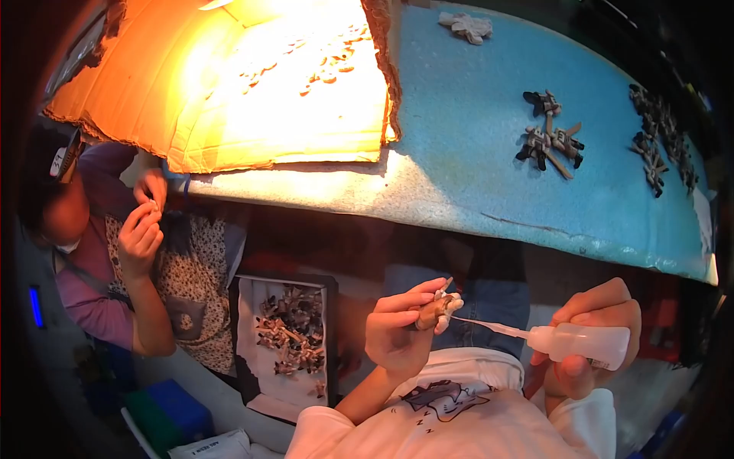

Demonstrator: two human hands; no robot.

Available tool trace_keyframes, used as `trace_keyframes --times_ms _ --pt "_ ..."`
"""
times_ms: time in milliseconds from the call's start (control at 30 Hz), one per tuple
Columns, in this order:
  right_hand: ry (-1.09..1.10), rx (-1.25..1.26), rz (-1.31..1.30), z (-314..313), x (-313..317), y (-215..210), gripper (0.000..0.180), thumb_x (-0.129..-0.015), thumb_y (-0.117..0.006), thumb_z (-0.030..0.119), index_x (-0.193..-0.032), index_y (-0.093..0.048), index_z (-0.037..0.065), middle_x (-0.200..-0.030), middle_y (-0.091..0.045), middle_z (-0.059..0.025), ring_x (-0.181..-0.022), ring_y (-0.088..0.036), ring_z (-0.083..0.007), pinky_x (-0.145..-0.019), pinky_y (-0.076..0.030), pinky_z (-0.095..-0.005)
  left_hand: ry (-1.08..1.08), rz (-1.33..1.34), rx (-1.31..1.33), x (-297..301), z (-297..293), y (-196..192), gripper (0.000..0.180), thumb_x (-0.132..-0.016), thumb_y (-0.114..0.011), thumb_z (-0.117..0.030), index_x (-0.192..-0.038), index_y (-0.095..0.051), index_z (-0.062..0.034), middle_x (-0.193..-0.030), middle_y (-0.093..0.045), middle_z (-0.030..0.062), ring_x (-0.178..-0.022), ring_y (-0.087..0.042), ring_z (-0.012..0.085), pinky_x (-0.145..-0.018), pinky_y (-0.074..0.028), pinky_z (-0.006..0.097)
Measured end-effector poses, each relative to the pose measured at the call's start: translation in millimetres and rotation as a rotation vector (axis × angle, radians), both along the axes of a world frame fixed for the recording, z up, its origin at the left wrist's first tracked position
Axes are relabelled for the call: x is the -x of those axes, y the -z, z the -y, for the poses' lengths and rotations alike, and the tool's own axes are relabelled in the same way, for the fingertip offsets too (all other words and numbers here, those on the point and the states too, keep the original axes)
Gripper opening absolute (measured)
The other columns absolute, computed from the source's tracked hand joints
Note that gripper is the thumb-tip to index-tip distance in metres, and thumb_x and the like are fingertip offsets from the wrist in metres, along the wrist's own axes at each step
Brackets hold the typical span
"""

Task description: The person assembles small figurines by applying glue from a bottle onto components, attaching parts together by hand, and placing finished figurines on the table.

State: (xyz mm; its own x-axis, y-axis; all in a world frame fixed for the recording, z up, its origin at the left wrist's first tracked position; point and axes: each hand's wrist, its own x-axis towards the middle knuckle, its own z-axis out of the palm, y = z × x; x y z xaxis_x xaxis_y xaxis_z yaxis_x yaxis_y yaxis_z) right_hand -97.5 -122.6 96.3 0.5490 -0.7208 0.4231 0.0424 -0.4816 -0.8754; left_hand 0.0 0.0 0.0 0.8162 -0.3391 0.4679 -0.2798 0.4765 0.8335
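Between the fingers of my left hand [394, 333] is a small tan and white figurine [438, 312], held up in front of my shirt. My right hand [612, 317] grips a translucent white squeeze bottle [585, 344] lying sideways in it. The bottle's long thin nozzle [489, 325] points left, and its tip reaches the figurine's edge; whether it touches cannot be made out. A thin stick end shows above my left fingers, its link to the figurine unclear.
A blue-topped table [459, 115] spans the far side, bearing several figurines [550, 141] and a white crumpled glove [466, 27]. A brightly lit cardboard box [229, 130] holds small parts. At left, a co-worker [138, 237] handles something small. A tray [264, 394] of parts stands between us.
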Motion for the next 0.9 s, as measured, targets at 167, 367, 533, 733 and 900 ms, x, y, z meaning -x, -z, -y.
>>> trace_keyframes --times_ms 167,367,533,733,900 --pt "-0.089 -0.036 -0.025 5 2 -11 0.044 -0.064 -0.071 0.044 -0.080 -0.049 0.010 -0.069 -0.058 -0.0094 -0.055 -0.055 -0.0155 -0.044 -0.042 -0.0250 0.000 -0.007 0.028 1 4 0 0.023 -0.078 -0.059 -0.005 -0.091 -0.040 -0.0042 -0.091 -0.050 0.0161 -0.086 -0.057 0.0364 -0.077 -0.050 0.049" --pt "-0.121 -0.045 -0.042 6 2 -4 0.044 -0.064 -0.072 0.043 -0.080 -0.049 0.009 -0.071 -0.059 -0.0102 -0.055 -0.055 -0.0158 -0.044 -0.042 -0.0250 -0.024 -0.009 -0.012 1 0 4 0.023 -0.078 -0.060 -0.005 -0.090 -0.040 -0.0038 -0.090 -0.049 0.0160 -0.086 -0.056 0.0369 -0.076 -0.050 0.049" --pt "-0.045 -0.099 -0.034 1 0 -5 0.051 -0.064 -0.068 0.050 -0.077 -0.046 0.007 -0.070 -0.052 -0.0099 -0.047 -0.049 -0.0123 -0.038 -0.040 -0.0218 -0.035 0.008 -0.012 1 3 2 0.024 -0.077 -0.061 -0.005 -0.090 -0.040 -0.0044 -0.090 -0.049 0.0153 -0.084 -0.057 0.0327 -0.076 -0.050 0.050" --pt "-0.163 0.045 -0.051 12 -4 -9 0.042 -0.062 -0.075 0.039 -0.079 -0.052 0.008 -0.071 -0.059 -0.0106 -0.054 -0.056 -0.0155 -0.044 -0.044 -0.0246 -0.058 0.022 -0.034 1 2 4 0.025 -0.076 -0.062 -0.005 -0.089 -0.040 -0.0052 -0.089 -0.049 0.0148 -0.082 -0.057 0.0297 -0.077 -0.049 0.051" --pt "-0.155 -0.047 -0.049 8 -4 -9 0.042 -0.061 -0.075 0.038 -0.079 -0.053 0.008 -0.071 -0.059 -0.0097 -0.054 -0.056 -0.0156 -0.044 -0.045 -0.0247 -0.058 0.043 -0.037 0 2 6 0.026 -0.076 -0.061 -0.002 -0.089 -0.040 -0.0052 -0.089 -0.049 0.0149 -0.083 -0.058 0.0315 -0.077 -0.049 0.051"
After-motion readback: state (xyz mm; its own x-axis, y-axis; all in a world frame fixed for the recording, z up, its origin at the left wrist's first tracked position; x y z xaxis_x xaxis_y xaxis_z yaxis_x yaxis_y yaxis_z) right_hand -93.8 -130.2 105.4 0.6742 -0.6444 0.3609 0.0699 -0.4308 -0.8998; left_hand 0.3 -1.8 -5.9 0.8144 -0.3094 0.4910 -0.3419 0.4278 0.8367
